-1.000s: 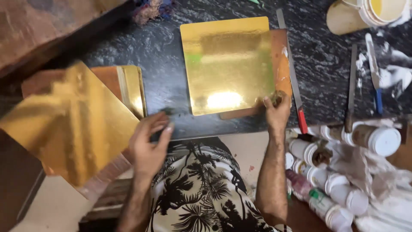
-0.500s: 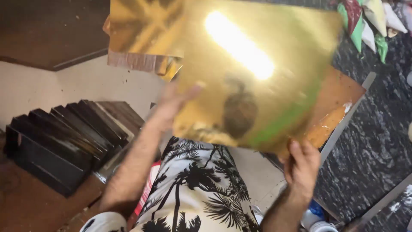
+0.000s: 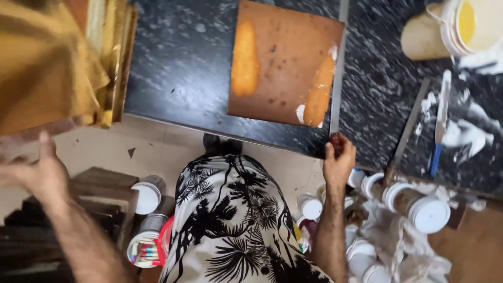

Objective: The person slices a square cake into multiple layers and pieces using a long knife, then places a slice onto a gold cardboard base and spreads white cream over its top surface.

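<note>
1. Here our left hand — blurred, fingers spread — lies under the gold sheet at the left edge.
2. Our right hand pinches the metal ruler beside the brown board on the black counter.

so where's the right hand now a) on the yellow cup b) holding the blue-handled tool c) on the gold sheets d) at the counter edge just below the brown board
d, the right hand rests at the counter edge just below the brown board, by its lower right corner; the blue-handled tool lies untouched farther right.
</note>
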